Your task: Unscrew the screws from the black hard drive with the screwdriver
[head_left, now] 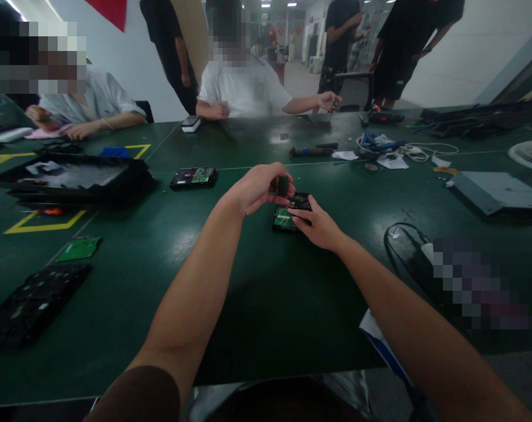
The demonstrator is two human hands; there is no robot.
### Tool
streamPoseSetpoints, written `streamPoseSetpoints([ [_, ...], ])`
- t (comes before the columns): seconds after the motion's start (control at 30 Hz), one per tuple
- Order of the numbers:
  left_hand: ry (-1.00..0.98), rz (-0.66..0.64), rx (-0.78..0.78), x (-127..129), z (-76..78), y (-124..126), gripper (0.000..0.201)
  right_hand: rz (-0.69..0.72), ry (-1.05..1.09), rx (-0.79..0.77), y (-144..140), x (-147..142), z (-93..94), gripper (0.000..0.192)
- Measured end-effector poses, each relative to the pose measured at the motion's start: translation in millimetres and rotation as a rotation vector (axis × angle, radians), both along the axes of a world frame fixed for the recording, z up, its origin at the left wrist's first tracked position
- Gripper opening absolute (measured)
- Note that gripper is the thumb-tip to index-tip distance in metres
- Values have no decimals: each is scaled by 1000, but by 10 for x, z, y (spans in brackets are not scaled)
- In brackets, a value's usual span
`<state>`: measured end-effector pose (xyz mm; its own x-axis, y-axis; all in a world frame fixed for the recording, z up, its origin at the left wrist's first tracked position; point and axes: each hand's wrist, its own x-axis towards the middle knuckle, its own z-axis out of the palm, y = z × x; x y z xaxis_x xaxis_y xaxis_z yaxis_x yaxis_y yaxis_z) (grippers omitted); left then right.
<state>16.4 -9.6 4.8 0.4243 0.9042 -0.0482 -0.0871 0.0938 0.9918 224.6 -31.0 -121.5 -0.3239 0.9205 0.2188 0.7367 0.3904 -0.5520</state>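
A hard drive (285, 220) with a green circuit board lies on the dark green table in front of me. My right hand (321, 225) grips it from the right, thumb and fingers on its top and edge. Above the drive, my left hand (266, 186) is closed around a dark, rounded tool handle (283, 186) with a yellowish mark. The tool's lower end is hidden, so I cannot tell whether it touches the drive. Another hard drive (193, 177) rests to the left, circuit board up.
On the left are a black bin (76, 176), a loose green circuit board (79, 248) and a black part (37, 299). A screwdriver-like tool (312, 150), cables (380, 142) and a metal box (497, 190) lie farther right. A person (243, 88) sits opposite.
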Motion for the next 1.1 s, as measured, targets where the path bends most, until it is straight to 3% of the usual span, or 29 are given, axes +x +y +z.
streamPoseSetpoints([
  [0.47, -18, 61, 40, -4, -55, 47, 20, 16, -7, -6, -8, -2, 16, 42],
  [1.1, 1, 94, 44, -27, 49, -18, 16, 11, -8, -7, -21, 0, 39, 41],
])
